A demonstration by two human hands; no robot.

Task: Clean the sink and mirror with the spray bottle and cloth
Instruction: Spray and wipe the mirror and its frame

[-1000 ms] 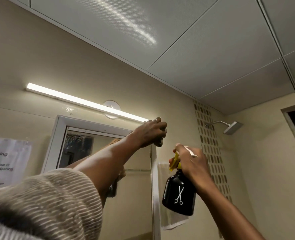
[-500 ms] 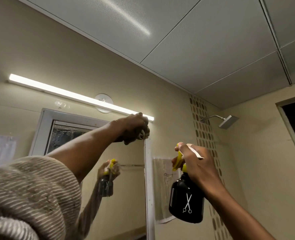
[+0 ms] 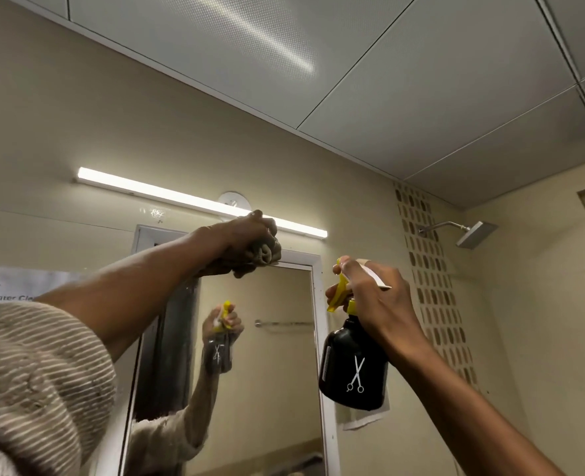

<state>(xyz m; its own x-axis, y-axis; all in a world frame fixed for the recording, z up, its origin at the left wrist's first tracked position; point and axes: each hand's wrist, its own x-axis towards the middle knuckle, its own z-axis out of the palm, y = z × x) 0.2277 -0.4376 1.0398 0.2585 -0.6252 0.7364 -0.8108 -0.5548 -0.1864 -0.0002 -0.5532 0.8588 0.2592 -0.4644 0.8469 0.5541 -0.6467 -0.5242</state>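
Observation:
A white-framed mirror hangs on the beige wall. My left hand is raised to the mirror's top edge and grips a bunched grey-brown cloth, pressed against the upper frame. To the right of the mirror, my right hand holds a black spray bottle with a yellow trigger and a white scissors logo, upright, nozzle facing the mirror. The glass reflects the bottle and my arm. The sink is out of view.
A lit tube lamp runs above the mirror. A paper notice is taped at the left, and another sheet sits behind the bottle. A shower head juts out at the right beside a dotted tile strip.
My left hand with the cloth has slid left along the mirror's top frame, away from the right corner. The view has shifted; the bottle stays held up beside the mirror.

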